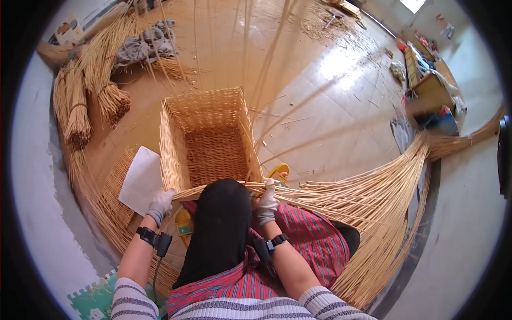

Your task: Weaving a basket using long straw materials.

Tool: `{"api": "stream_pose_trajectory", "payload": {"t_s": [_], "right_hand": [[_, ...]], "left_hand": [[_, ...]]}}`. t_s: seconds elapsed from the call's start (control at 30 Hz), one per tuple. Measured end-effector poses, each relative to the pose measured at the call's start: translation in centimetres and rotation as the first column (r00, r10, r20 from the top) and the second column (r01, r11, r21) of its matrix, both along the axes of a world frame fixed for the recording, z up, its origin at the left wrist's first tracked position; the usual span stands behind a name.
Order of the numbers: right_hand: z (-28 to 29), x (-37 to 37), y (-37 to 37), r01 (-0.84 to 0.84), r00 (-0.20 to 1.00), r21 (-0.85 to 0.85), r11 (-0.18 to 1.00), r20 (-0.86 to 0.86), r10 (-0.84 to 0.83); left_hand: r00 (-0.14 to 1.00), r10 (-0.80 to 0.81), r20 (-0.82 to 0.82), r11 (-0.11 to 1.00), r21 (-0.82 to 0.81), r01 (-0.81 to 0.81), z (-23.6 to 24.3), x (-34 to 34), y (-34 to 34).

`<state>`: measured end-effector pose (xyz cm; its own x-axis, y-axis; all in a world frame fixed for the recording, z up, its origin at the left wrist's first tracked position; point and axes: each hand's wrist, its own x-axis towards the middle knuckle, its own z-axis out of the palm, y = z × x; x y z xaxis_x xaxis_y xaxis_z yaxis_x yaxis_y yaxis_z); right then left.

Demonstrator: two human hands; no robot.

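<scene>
A woven rectangular wicker basket (214, 150) stands in front of my knees, with long upright stakes rising from its top edges. A band of pale canes (300, 193) crosses its near side, over my black-clad knee. My left hand (160, 204), in a light glove, has its fingers closed on the canes by the basket's near left corner. My right hand (266, 204), gloved too, is closed around the canes by the near right corner. A yellow sandal (279, 173) shows beyond the right hand.
Cane bundles (80, 109) and a grey cloth (144, 48) lie at upper left, a white sheet (140, 178) on a woven panel (109, 192) at left, a long sheaf of canes (381, 224) at right. Cluttered wooden furniture (426, 93) lines the right wall; shavings (325, 26) litter the far floor.
</scene>
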<state>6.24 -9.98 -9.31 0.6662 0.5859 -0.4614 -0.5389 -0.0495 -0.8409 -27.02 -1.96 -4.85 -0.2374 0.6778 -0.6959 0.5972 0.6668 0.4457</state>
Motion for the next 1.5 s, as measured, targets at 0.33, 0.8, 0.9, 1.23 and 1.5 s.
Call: {"api": "stream_pose_trajectory", "payload": {"t_s": [0.33, 0.8, 0.9, 1.23, 1.5], "right_hand": [[1.0, 1.2, 1.4, -0.14, 0.796, -0.055, 0.989, 0.587, 0.145], [-2.2, 1.5, 1.1, -0.181, 0.939, -0.01, 0.983, 0.294, 0.176], [-0.2, 1.4, 0.4, -0.208, 0.889, -0.073, 0.975, 0.402, 0.219], [-2.5, 0.4, 1.4, 0.07, 0.904, -0.063, 0.996, 0.427, -0.037], [-0.1, 1.0, 1.8, -0.098, 0.835, -0.139, 0.985, 0.528, 0.158]], "left_hand": [[0.775, -0.415, -0.476, 0.767, 0.275, 0.579, 0.3, -3.8, 2.0], [0.203, -0.774, -0.6, 0.131, 0.162, 0.978, 6.6, 20.1, -2.2], [0.141, -0.708, -0.692, 0.098, 0.101, 0.99, 3.9, 19.6, -1.2], [0.17, -0.869, -0.464, 0.126, 0.126, 0.984, 5.6, 21.5, -0.4], [0.854, -0.272, 0.444, 0.629, 0.753, -0.192, 3.6, 16.7, 4.1]]}}
